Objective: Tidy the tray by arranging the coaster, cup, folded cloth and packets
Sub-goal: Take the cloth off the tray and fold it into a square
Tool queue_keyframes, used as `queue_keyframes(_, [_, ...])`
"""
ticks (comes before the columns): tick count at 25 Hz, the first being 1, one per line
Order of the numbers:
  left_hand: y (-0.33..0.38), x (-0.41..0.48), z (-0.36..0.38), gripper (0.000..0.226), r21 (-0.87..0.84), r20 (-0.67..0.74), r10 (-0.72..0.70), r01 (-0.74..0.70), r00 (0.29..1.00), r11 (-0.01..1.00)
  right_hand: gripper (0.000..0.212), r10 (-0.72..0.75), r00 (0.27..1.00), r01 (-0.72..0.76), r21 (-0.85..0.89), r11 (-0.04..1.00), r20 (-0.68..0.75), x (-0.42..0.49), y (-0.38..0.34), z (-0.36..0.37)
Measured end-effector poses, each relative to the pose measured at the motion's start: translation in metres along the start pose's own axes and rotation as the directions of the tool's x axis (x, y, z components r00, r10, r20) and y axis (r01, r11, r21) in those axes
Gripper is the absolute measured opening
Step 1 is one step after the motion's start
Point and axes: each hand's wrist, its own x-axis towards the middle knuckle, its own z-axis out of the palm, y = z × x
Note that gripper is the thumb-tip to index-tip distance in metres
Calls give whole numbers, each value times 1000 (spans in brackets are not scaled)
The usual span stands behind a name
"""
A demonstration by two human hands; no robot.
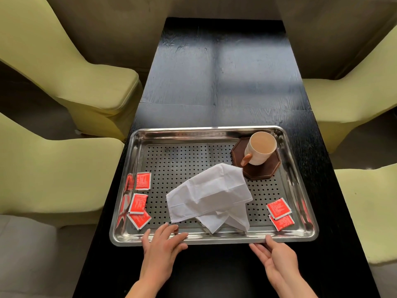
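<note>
A steel perforated tray (214, 132) lies on the black table (214, 72). In its far right corner a cream cup (260, 148) stands on a dark octagonal coaster (262, 171). A crumpled white cloth (210, 196) sprawls over the tray's middle. Three red packets (139, 203) lie along the left side and two red packets (279, 214) at the near right. My left hand (161, 246) rests with straight fingers on the tray's near rim. My right hand (277, 254) touches the near rim further right, thumb on top and fingers below the edge.
Pale yellow-green chairs stand on both sides of the narrow table: one chair (64, 61) at the far left, another chair (53, 179) at the near left, and a chair (354, 104) on the right. The table's far half (219, 50) reflects light.
</note>
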Motion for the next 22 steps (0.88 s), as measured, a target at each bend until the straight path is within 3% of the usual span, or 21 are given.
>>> queue_keyframes(11, [-5,74,-18,27,5,59,17,-17,998,1000,7,-16,1000,15,64,998,17,20,-20,45])
queue_keyframes(15, [-3,88,-19,28,10,60,21,-21,998,1000,18,-32,999,30,74,997,25,28,-29,55])
queue_keyframes(19, [-1,94,-18,28,-3,53,24,-24,998,1000,7,-56,998,54,53,997,38,30,-33,58])
queue_keyframes(22, [-3,93,-16,29,13,42,23,-23,999,1000,10,-73,996,74,-22,997,60,25,-32,55])
